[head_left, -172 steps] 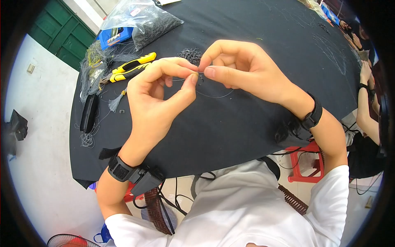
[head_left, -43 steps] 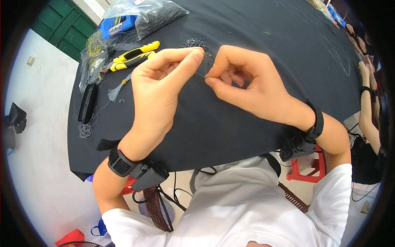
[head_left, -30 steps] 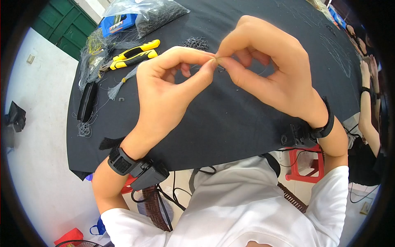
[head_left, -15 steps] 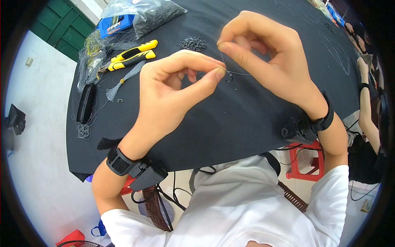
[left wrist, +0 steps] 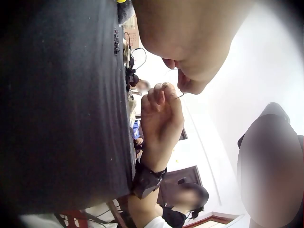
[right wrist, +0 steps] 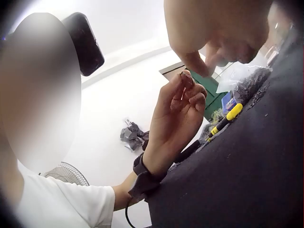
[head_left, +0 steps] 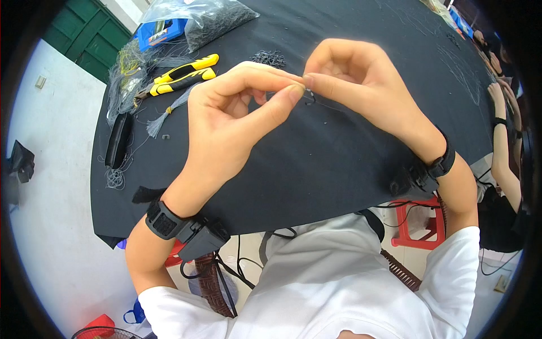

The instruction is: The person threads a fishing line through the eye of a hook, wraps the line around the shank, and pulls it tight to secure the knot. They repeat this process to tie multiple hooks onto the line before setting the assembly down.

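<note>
In the head view my left hand (head_left: 231, 118) pinches a small dark fish hook (head_left: 311, 100) between thumb and forefinger, its bend sticking out past the fingertips. My right hand (head_left: 367, 85) meets it there, thumb and forefinger together on the thin fishing line (head_left: 333, 106) at the hook. The line trails off to the right beneath the right hand. Both hands are held above the black cloth. In the left wrist view the fingertips of the right hand (left wrist: 161, 118) come close to those of the left. The right wrist view shows the left hand (right wrist: 178, 116) raised, fingertips pinched.
Behind the hands lies a heap of dark hooks (head_left: 268, 58). Yellow-and-black pliers (head_left: 180, 81), a tied bundle of line (head_left: 164, 120) and a black case (head_left: 119, 141) lie to the left. A clear bag (head_left: 217, 28) of hooks stands at the back.
The right hand pulled a strand up and away from the hook half a second ago, and now it has come down to the left hand's fingertips. The left hand keeps its pinch, shifted slightly.
</note>
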{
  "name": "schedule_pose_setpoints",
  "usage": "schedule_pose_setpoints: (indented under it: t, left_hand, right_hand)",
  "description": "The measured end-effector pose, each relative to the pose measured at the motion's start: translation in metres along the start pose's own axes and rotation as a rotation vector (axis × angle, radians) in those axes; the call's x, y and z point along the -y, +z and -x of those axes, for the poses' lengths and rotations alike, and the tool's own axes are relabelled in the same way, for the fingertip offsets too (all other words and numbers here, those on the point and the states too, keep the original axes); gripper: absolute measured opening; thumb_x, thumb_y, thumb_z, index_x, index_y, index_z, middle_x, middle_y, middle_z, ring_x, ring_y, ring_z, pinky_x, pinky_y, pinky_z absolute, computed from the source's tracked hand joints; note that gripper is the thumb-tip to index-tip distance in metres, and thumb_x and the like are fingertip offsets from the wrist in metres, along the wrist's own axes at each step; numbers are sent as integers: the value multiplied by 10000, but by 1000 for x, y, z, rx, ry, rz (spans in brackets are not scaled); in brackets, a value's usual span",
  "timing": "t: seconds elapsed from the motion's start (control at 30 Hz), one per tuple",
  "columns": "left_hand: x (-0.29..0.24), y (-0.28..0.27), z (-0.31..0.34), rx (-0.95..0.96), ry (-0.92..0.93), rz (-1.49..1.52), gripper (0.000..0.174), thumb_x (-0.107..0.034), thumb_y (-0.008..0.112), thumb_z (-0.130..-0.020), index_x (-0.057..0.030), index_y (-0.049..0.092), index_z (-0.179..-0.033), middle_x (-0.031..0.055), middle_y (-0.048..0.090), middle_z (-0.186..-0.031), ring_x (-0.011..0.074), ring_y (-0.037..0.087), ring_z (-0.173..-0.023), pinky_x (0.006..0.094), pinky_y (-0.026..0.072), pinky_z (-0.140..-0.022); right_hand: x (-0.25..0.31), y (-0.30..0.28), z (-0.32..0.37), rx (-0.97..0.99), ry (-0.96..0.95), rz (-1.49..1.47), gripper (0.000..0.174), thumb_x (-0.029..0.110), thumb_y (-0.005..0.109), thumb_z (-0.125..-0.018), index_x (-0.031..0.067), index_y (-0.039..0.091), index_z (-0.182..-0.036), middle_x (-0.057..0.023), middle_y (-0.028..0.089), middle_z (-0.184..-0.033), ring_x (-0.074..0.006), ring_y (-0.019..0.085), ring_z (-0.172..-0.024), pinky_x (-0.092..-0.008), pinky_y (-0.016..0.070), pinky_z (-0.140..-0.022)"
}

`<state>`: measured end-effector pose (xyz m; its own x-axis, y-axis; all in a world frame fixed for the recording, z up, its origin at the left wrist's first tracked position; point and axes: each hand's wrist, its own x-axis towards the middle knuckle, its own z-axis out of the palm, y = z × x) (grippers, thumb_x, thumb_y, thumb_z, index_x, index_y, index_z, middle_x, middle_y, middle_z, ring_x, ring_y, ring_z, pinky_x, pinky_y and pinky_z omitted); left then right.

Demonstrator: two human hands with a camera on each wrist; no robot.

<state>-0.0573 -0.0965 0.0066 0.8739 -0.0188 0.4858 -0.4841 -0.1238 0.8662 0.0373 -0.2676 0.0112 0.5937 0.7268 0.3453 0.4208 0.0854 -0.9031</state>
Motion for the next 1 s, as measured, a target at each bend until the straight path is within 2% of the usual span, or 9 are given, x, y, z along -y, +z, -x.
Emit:
schedule_pose_setpoints:
  t: [0.1, 0.2, 0.33, 0.43, 0.47, 0.67, 0.77, 0.9, 1.0]
  left_hand:
    - [2, -1, 0, 7, -64, 81, 55, 10, 599, -802, 5, 627, -849, 94, 619, -943, 129, 566, -894, 258, 426, -831]
    - [-1, 1, 1, -44, -185, 210, 75, -15, 593, -816, 2, 633, -877, 90, 620, -962, 127, 560, -917, 265, 411, -855]
    - [8, 3, -1, -170, -154, 290, 132, -28, 622, -814, 20, 635, -936, 59, 641, -892, 74, 579, -800, 189, 447, -735]
    - [9, 3, -2, -211, -190, 304, 136, -36, 633, -809, 13, 638, -935, 56, 639, -886, 72, 582, -792, 186, 451, -730]
    - [10, 3, -2, -213, -198, 301, 135, -38, 634, -808, 12, 639, -933, 54, 639, -883, 69, 581, -788, 184, 451, -726]
    - [7, 5, -2, -198, -192, 237, 121, -37, 638, -804, 13, 647, -913, 39, 636, -844, 43, 552, -737, 171, 433, -672]
    - [9, 4, -2, -141, -167, 216, 116, -27, 638, -798, 17, 651, -905, 26, 629, -814, 24, 508, -681, 161, 398, -614]
    - [9, 4, -1, -102, -170, 144, 101, -11, 640, -785, 17, 660, -880, 8, 618, -782, 14, 457, -638, 155, 353, -576]
    - [9, 6, -2, -69, -159, 82, 95, -16, 647, -773, 12, 666, -861, 8, 630, -776, 19, 479, -654, 167, 355, -598]
  right_hand:
    - [-2, 2, 1, 87, 151, -172, 100, 99, 605, -809, 1, 587, -811, 41, 533, -665, -11, 462, -581, -167, 372, -511]
    - [-2, 9, 3, 69, 218, -248, 86, 91, 601, -811, 10, 573, -810, 29, 541, -689, -16, 474, -600, -169, 389, -533]
    - [-2, 17, 11, 83, 143, -193, 95, 71, 582, -811, 29, 526, -747, 34, 511, -669, -21, 458, -602, -186, 381, -529]
    - [2, 22, 15, 59, -77, 144, 76, 42, 579, -783, 34, 512, -749, 26, 487, -640, -32, 438, -597, -210, 369, -512]
    - [6, 23, 16, 40, -133, 216, 83, 18, 580, -749, 34, 498, -754, -3, 467, -635, -64, 431, -583, -234, 365, -504]
    - [14, 25, 16, -2, -366, 404, 115, -2, 593, -722, 22, 490, -767, -75, 489, -690, -179, 494, -587, -278, 413, -534]
    - [19, 22, 15, -51, -495, 513, 139, -47, 607, -701, 40, 562, -799, -21, 489, -677, -88, 450, -567, -226, 339, -487]
    - [28, 12, 8, -67, -532, 539, 144, -43, 600, -707, 42, 566, -818, -20, 484, -686, -90, 440, -571, -216, 321, -492]
    - [29, 0, 3, -46, -578, 624, 134, -31, 591, -724, 43, 568, -832, -12, 483, -698, -85, 421, -576, -208, 296, -497]
